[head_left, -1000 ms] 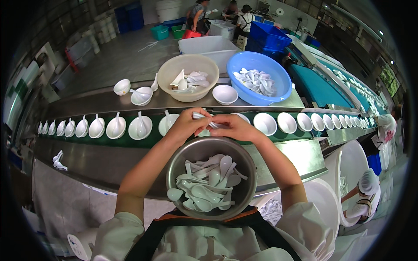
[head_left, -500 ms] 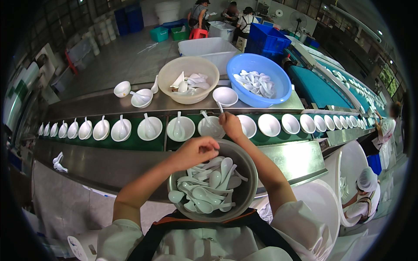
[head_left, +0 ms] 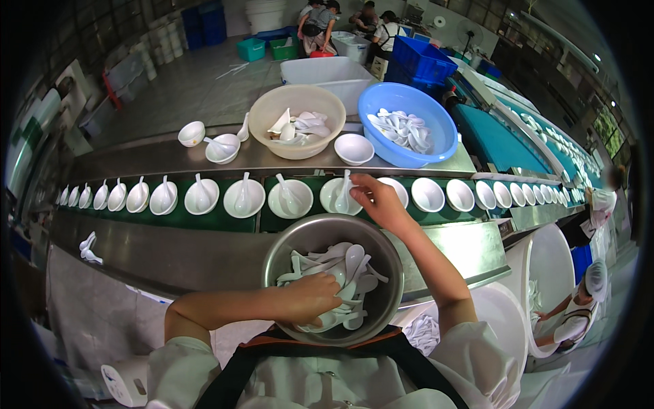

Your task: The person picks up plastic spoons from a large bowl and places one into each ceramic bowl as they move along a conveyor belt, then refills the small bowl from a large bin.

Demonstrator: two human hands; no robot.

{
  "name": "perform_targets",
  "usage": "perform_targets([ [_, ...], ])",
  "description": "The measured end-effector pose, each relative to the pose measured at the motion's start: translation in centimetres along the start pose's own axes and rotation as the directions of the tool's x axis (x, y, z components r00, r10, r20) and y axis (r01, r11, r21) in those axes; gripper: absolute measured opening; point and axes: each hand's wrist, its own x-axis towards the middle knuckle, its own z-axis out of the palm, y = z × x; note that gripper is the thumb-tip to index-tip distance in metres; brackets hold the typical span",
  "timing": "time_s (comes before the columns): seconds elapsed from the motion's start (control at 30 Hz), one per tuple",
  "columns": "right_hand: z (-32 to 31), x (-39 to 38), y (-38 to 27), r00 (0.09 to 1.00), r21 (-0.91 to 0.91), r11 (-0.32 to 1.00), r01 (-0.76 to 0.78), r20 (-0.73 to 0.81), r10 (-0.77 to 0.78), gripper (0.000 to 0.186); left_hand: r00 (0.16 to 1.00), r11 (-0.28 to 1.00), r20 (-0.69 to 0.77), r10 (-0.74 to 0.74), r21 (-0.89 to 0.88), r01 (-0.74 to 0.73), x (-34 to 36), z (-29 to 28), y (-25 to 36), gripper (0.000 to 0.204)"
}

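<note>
A grey metal basin [head_left: 274, 253] full of white spoons [head_left: 354, 259] stands close against my body. My left hand [head_left: 310, 298] is down among those spoons with curled fingers; the fingertips are hidden. Beyond the basin, my right hand [head_left: 376, 199] is at the right rim of a white bowl [head_left: 328, 198] on the green belt. A white spoon [head_left: 343, 196] leans in that bowl, its handle up beside my right index finger. Thumb and index finger are apart, with nothing seen between them. Just left is another bowl [head_left: 303, 210] holding a spoon [head_left: 289, 198].
Along the green belt [head_left: 262, 223], bowls on the left hold spoons; those on the right, like one bowl [head_left: 428, 196], hold none. A beige basin [head_left: 255, 123] and a blue basin [head_left: 446, 136] with spoons stand behind. At right, a person [head_left: 579, 313] leans into a large white tub [head_left: 562, 238].
The row of bowls has shifted left. My right hand has lowered its spoon into a bowl and let go. My left hand has dropped from above the basin's rim into the spoons.
</note>
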Motion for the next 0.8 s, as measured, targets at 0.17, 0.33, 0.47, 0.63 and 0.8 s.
perform_targets([
  [0.17, -1.4, -4.5, -7.3, 0.764, 0.096, 0.992, 0.077, 0.633, -0.121, 0.053, 0.978, 0.978, -0.045, -0.202, 0.048, 0.204, -0.6, -0.5, -0.7, 0.029],
  [0.33, 2.0, -10.0, -7.2, 0.567, -0.219, 0.876, 0.429, 0.821, -0.072, 0.075, 0.981, 0.988, 0.120, -0.151, 0.054, 0.146, -1.2, -0.3, -1.3, 0.038],
  [0.47, 3.6, -11.1, -6.2, 0.665, -0.300, 0.795, 0.527, 0.728, -0.166, 0.050, 0.950, 0.957, 0.208, -0.232, -0.126, 0.261, -1.2, -0.9, -2.1, 0.034],
  [0.63, 2.1, -9.7, -5.6, 0.673, -0.240, 0.879, 0.413, 0.730, -0.117, 0.024, 0.974, 0.948, 0.165, -0.156, -0.251, 0.195, -2.3, -2.0, -3.6, 0.025],
  [0.8, 0.1, -9.5, -5.7, 0.729, -0.354, 0.819, 0.452, 0.675, -0.110, 0.032, 0.995, 0.864, 0.103, 0.008, -0.502, 0.045, -2.9, -4.3, -5.7, 0.023],
])
